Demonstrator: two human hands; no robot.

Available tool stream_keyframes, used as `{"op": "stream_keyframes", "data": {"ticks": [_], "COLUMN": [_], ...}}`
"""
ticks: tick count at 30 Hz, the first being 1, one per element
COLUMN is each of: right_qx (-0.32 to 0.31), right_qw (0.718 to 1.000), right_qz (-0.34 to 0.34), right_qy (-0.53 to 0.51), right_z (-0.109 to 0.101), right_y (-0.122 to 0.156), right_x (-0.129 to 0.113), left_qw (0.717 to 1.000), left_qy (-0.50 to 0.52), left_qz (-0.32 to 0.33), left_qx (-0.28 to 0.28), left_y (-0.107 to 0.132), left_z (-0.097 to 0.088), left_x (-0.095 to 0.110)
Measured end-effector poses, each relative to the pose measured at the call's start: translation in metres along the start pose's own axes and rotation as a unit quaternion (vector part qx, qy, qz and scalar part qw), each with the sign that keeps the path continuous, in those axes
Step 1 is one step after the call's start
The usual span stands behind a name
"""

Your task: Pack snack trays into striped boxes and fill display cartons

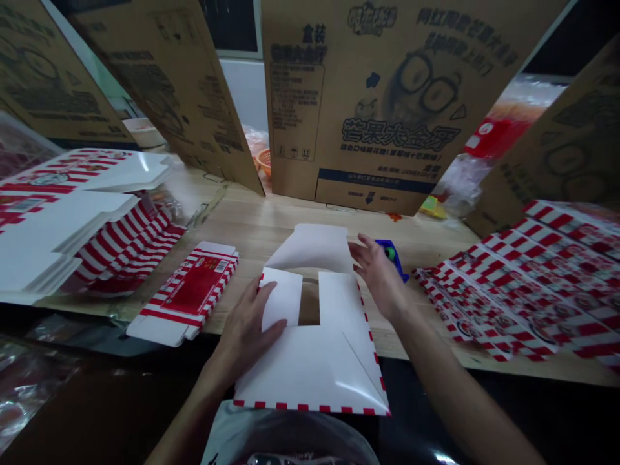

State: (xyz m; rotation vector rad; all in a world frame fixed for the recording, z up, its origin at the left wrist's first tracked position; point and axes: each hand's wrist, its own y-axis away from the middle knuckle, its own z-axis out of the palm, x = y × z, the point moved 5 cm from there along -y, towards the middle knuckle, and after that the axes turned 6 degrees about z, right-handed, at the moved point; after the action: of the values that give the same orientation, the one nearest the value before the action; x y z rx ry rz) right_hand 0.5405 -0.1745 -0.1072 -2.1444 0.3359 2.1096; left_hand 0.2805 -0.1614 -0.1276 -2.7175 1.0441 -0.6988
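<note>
A flat white paperboard carton blank (310, 361) with a red-and-white checked edge lies on the wooden table (281, 226), its near end over the table's front edge. My left hand (245, 329) grips a folded white flap (281, 300) of it, thumb on top. My right hand (380, 278) has its fingers spread and touches the blank's upper right edge. Just beyond those fingers lies a blue tape dispenser (392, 258), partly hidden by them. A red-and-white striped folded box (186, 290) sits left of the blank.
Stacks of flattened red-and-white striped boxes (116, 239) stand at the left, and overlapping printed blanks (523, 284) spread across the right. Upright brown printed cartons (378, 110) line the back edge. An orange basket (264, 161) shows between them.
</note>
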Motion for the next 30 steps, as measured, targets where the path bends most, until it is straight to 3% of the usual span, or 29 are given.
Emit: {"op": "stream_keyframes", "data": {"ticks": [3, 7, 11, 14, 19, 23, 30], "right_qx": [-0.071, -0.179, -0.327, -0.389, -0.358, -0.341, -0.324], "right_qw": [0.987, 0.969, 0.933, 0.894, 0.837, 0.809, 0.795], "right_qz": [0.092, 0.162, 0.116, 0.085, -0.039, -0.120, -0.135], "right_qy": [-0.110, -0.057, 0.092, 0.207, 0.412, 0.464, 0.495], "right_z": [0.006, 0.032, 0.057, 0.065, 0.073, 0.079, 0.079], "right_y": [-0.042, -0.075, -0.067, -0.050, -0.029, -0.013, -0.002], "right_x": [-0.017, -0.032, -0.035, -0.031, -0.029, -0.027, -0.025], "left_qw": [1.000, 1.000, 0.999, 0.999, 0.999, 0.998, 0.992], "left_qy": [0.000, 0.015, 0.035, 0.043, 0.039, 0.049, 0.115], "left_qz": [-0.001, -0.003, -0.016, -0.018, -0.014, -0.011, -0.021], "left_qx": [0.002, 0.007, 0.019, 0.015, 0.019, 0.023, 0.050], "left_y": [-0.001, -0.003, -0.004, -0.004, -0.004, -0.004, -0.003], "left_z": [-0.001, -0.003, -0.005, -0.004, -0.004, -0.004, -0.001], "left_x": [0.001, 0.002, 0.001, 0.001, 0.001, 0.000, -0.004]}}
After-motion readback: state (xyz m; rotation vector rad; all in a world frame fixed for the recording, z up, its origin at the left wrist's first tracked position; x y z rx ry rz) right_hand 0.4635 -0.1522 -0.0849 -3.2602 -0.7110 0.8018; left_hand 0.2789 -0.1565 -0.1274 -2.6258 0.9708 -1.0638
